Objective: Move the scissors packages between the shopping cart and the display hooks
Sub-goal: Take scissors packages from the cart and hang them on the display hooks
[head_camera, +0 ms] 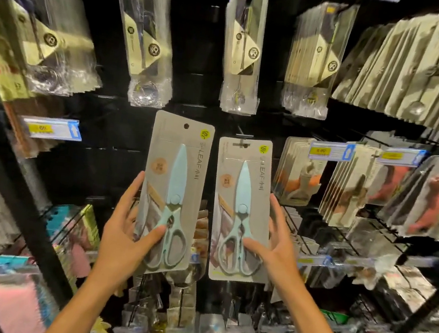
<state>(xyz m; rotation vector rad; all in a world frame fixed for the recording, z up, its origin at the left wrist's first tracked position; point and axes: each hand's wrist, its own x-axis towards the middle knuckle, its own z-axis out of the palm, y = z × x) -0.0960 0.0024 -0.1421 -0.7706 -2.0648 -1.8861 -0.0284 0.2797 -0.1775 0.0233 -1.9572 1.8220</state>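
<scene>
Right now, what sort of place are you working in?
Most likely a shop's kitchenware aisle: packaged utensils hang in rows on a black wire display rack, yellow price tags sit on hook ends, and each hand holds a grey-carded pale-blue scissors package.

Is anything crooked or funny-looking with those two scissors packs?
Yes. The left grey card pack of pale blue scissors, gripped by the left hand, tilts sideways with its hang hole free of any hook. The right matching pack, held by the right hand, sits straight, its top at a hook.
</scene>
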